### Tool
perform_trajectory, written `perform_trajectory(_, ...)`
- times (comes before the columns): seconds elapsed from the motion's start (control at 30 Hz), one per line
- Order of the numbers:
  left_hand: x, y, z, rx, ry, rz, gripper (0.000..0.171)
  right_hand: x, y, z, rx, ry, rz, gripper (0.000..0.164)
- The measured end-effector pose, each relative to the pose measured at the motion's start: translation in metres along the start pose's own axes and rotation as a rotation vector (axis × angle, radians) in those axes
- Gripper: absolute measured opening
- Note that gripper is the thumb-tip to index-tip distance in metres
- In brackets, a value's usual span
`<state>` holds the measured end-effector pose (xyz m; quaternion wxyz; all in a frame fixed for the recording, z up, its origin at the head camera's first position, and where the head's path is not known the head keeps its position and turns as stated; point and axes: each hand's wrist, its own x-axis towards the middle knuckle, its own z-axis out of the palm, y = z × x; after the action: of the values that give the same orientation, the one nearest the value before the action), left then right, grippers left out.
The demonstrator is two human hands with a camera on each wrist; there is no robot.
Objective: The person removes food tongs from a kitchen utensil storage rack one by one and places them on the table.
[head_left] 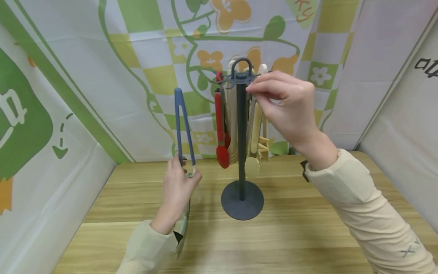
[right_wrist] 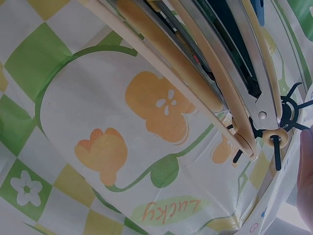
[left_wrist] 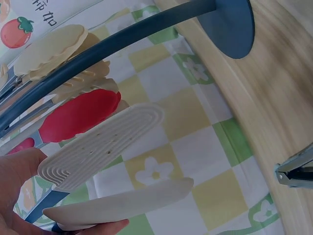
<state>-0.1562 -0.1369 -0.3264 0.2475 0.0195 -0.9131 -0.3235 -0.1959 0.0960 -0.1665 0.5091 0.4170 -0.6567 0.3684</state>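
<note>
My left hand (head_left: 178,190) holds blue tongs (head_left: 178,97) upright to the left of a dark utensil stand (head_left: 241,133), gripping them low. In the left wrist view, the tongs' two pale heads (left_wrist: 100,147) are spread apart beside the fingers, the nearer one ridged. At the stand's top, my right hand (head_left: 289,101) has thumb and forefinger pinched at one of its hooks; the fingertips are partly hidden. Red tongs (head_left: 219,118) hang on the stand's left side. Pale yellow tongs (head_left: 254,129) and other beige utensils hang behind and right of the pole.
The stand's round base (head_left: 242,211) sits on a wooden table (head_left: 291,236). Behind it hangs a patterned cloth (head_left: 154,49) with checks and flowers. A metal-edged object (left_wrist: 296,169), its kind unclear, enters the left wrist view from the right.
</note>
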Motion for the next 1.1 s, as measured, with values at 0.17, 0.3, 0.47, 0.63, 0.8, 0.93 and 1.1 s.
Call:
perform_trajectory(0.17,-0.001,-0.006,-0.002,0.005,-0.031,-0.012,0.061,0.000,0.000,0.000,-0.003,0.001,-0.001,0.013)
perform_trajectory(0.3,-0.002,-0.010,-0.003,0.012,-0.051,-0.013,0.059,-0.001,0.000,0.000,-0.007,0.001,-0.001,0.013)
perform_trajectory(0.47,-0.002,-0.017,-0.004,0.024,-0.089,-0.036,0.053,0.000,0.000,-0.001,-0.007,0.001,-0.003,0.013)
perform_trajectory(0.63,-0.003,-0.023,-0.006,0.027,-0.127,-0.062,0.059,0.000,0.000,-0.001,-0.007,0.000,-0.004,0.013)
perform_trajectory(0.8,-0.004,-0.030,-0.008,0.031,-0.162,-0.105,0.052,0.000,0.000,-0.001,-0.006,-0.002,-0.005,0.013)
perform_trajectory(0.93,-0.005,-0.034,-0.010,0.031,-0.188,-0.131,0.046,0.000,0.000,0.000,-0.009,-0.002,-0.004,0.014)
perform_trajectory(1.1,-0.005,-0.040,-0.012,0.040,-0.217,-0.140,0.058,0.001,0.000,-0.001,-0.004,-0.004,-0.005,0.015)
